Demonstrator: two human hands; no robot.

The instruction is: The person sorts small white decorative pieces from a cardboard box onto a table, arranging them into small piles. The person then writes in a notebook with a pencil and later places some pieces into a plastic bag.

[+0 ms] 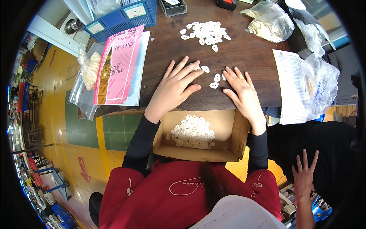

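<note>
My left hand (pixel 176 86) lies palm down on the dark wooden table, fingers spread, its fingertips over a few small white pieces. Flat on the table to the right is my right hand (pixel 242 90), its fingers also stretched out, with one piece partly under its fingertips. Between the hands lie several loose white oval pieces with two holes (pixel 214 85). Farther back is a larger pile of the same pieces (pixel 209 32). Below the table's front edge, an open cardboard box (pixel 225 133) holds a heap of white pieces (pixel 192 131).
A pink notebook (pixel 120 65) lies at the left, beside a bag of pale pieces (pixel 90 70). Behind it stands a blue basket (pixel 122 19). Clear bags (pixel 270 24) and a written sheet (pixel 291 84) are on the right. Another person's hand (pixel 305 175) shows at lower right.
</note>
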